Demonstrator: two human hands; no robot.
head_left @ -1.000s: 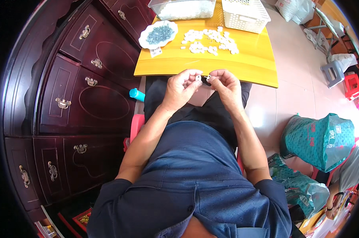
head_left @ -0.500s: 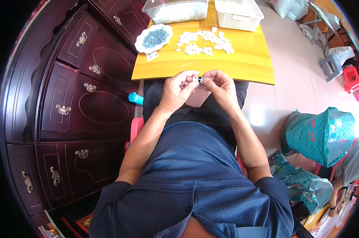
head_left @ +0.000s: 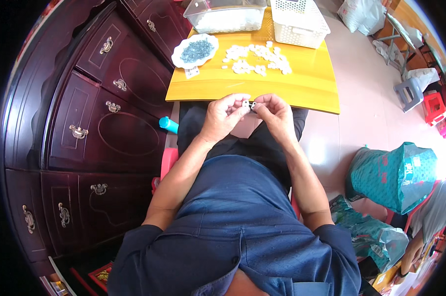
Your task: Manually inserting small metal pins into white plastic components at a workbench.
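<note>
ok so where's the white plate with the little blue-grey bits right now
In the head view the white plate sits on the near-left corner of the yellow table, left of the scattered white pieces and in front of the clear plastic tub.

Dark carved wooden cabinet [head_left: 85, 123] beside yellow table [head_left: 262, 84], pale floor [head_left: 351, 118].

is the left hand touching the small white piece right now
Touching. The head view shows the left hand pinching the small white piece in its fingertips, with the right hand meeting it.
</note>
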